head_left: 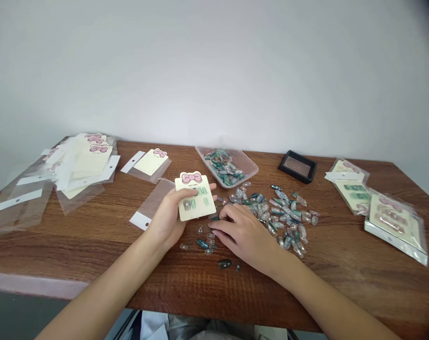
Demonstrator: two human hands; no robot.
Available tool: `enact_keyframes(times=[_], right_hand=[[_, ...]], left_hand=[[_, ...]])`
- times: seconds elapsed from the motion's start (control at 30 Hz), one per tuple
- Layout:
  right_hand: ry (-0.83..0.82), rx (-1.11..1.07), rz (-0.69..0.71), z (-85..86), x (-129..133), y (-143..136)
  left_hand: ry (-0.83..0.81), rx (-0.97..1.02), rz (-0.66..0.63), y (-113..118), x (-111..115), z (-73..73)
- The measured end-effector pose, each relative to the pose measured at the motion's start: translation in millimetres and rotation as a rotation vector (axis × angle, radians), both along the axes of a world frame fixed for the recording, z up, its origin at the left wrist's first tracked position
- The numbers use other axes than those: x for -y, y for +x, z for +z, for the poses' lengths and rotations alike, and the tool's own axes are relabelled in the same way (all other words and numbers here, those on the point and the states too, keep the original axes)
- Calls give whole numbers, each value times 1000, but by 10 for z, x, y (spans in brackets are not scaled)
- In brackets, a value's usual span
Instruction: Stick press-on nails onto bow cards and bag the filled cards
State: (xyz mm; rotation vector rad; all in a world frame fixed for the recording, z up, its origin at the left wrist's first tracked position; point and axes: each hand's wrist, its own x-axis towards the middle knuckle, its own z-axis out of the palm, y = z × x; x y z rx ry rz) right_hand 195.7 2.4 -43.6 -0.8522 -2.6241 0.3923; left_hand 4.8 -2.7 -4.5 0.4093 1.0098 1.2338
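Note:
My left hand (166, 215) holds up a cream display card (199, 211) with a pink bow at its top, thumb across the front and fingers behind. Several green press-on nails (193, 203) and a greyish one (187, 205) are stuck on it. Just right of the card, my right hand (240, 231) rests low over the table at the left edge of a pile of loose press-on nails (290, 217). Its fingers are bent, thumb and forefinger tips close together beside a dark nail; what they pinch, if anything, I cannot make out. Several small nails (202, 244) lie below the card.
Behind the pile stands a clear plastic tub (248, 165) of nails, with a black frame-like tray (297, 166) to its right. Bagged bow cards (90, 160) heap at the left; a single card (151, 162) and an open sleeve (154, 203) lie nearer. Filled packs (394, 222) sit right.

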Motion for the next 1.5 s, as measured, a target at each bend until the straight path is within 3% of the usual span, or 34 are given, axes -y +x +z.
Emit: enact_keyframes(times=[0.87, 1.23, 1.5], right_hand=[[-81, -70, 44, 16, -43, 14], [37, -63, 138, 3, -67, 58], [-43, -35, 160, 16, -94, 113]], left_hand=[[-5, 0, 77, -1, 22, 62], [-1, 1, 74, -3, 16, 45], [10, 10, 61, -4, 22, 51]])
